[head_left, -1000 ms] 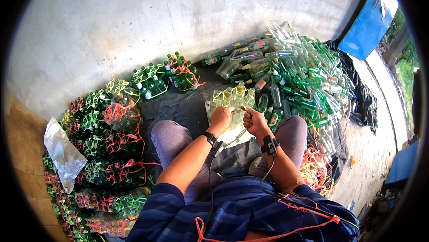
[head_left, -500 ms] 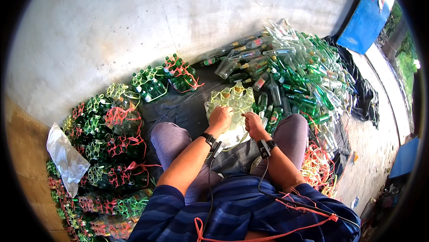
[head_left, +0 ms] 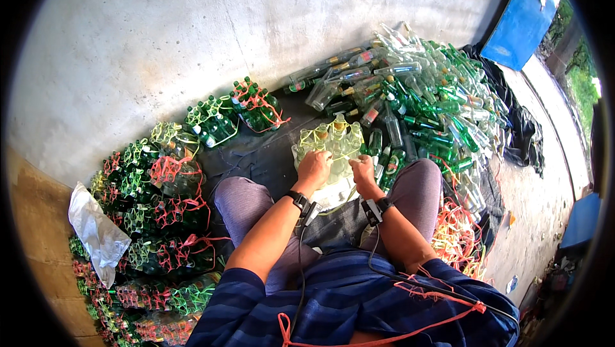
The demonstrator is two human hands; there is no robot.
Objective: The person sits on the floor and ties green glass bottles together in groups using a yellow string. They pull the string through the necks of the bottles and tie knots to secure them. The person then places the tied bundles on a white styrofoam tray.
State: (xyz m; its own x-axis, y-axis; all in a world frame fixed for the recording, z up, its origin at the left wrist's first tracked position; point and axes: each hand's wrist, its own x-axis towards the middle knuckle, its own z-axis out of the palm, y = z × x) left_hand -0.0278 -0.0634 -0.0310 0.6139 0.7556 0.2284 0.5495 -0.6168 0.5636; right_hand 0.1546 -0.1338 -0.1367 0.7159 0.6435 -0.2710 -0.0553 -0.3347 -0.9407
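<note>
Between my knees stands a cluster of clear glass bottles (head_left: 322, 137), upright and close together, on a white base (head_left: 338, 197). Yellow plastic twine (head_left: 346, 149) winds around their necks. My left hand (head_left: 314, 170) is closed at the near left side of the cluster, fingers pinching the twine. On the near right side, my right hand (head_left: 364, 175) also pinches twine, its fingertips pressed together. A small gap separates the two hands. The ends of the twine are too fine to follow within my fingers.
Loose green and clear bottles (head_left: 442, 100) lie heaped at the right. Tied green bottle bundles (head_left: 214, 119) stand along the wall and at left. Red and yellow twine (head_left: 456, 238) lies by my right knee. A white plastic sheet (head_left: 99, 231) covers some left bundles.
My right hand has shifted slightly left and up, with its wrist turned a little. My left hand stays nearly where it was, and the bottle cluster has not visibly moved.
</note>
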